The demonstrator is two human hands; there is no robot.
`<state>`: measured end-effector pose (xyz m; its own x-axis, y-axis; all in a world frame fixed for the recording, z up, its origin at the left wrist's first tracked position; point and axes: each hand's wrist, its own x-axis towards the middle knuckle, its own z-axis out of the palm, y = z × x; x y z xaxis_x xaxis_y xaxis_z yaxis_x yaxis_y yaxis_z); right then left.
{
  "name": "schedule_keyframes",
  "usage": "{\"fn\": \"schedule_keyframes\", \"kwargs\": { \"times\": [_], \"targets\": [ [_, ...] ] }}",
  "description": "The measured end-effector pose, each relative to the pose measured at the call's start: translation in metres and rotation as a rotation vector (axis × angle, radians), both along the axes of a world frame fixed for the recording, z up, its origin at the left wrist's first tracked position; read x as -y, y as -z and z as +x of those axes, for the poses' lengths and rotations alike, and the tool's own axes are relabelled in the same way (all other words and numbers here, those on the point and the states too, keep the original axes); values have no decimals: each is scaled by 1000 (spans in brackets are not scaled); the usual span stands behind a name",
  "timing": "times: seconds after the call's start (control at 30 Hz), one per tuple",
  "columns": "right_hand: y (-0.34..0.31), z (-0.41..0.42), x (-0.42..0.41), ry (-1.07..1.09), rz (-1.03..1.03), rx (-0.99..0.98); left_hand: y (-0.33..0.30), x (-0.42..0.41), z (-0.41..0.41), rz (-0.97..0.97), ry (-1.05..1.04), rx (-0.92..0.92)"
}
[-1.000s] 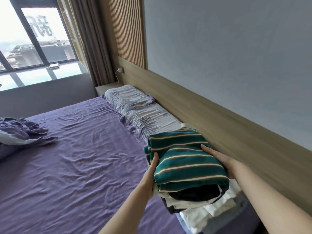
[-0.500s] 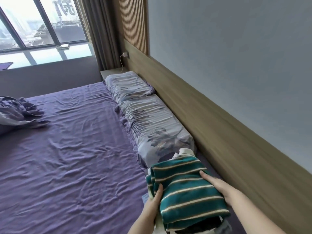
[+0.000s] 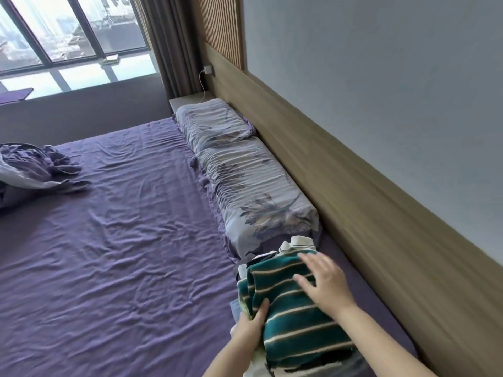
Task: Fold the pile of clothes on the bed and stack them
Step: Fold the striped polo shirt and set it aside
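Note:
A stack of folded clothes [image 3: 275, 368] lies on the purple bed [image 3: 122, 254] at the lower right, just below the pillows. A folded green striped garment [image 3: 296, 322] tops it, with white and dark pieces under it. My right hand [image 3: 324, 281] rests flat on the top of the striped garment, fingers spread. My left hand [image 3: 250, 325] grips the stack's left side, thumb on top and fingers hidden under the cloth.
Two patterned pillows [image 3: 245, 180] lie along the wooden headboard [image 3: 353, 191]. A rumpled purple and grey bundle of fabric [image 3: 32, 167] sits at the bed's far left. A bedside shelf [image 3: 187, 100] with a charger cable stands by the curtain and window.
The stack went from held up in front of the pillows down onto the bed. My right hand slid from its right side onto the top.

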<state>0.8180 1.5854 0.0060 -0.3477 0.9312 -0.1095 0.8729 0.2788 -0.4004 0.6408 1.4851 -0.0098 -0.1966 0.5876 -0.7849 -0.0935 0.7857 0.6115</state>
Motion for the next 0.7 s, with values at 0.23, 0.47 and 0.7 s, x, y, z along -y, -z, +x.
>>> {"fn": "schedule_keyframes", "kwargs": {
  "times": [0.23,0.47,0.7],
  "targets": [
    [33,-6,28,-154,-137,215,-23,6,-4,205,100,-727],
    [31,-3,26,-157,-141,213,-33,-5,26,905,818,-1237],
    [47,16,40,-74,-85,226,26,8,32,379,858,-1131]
  ]
}}
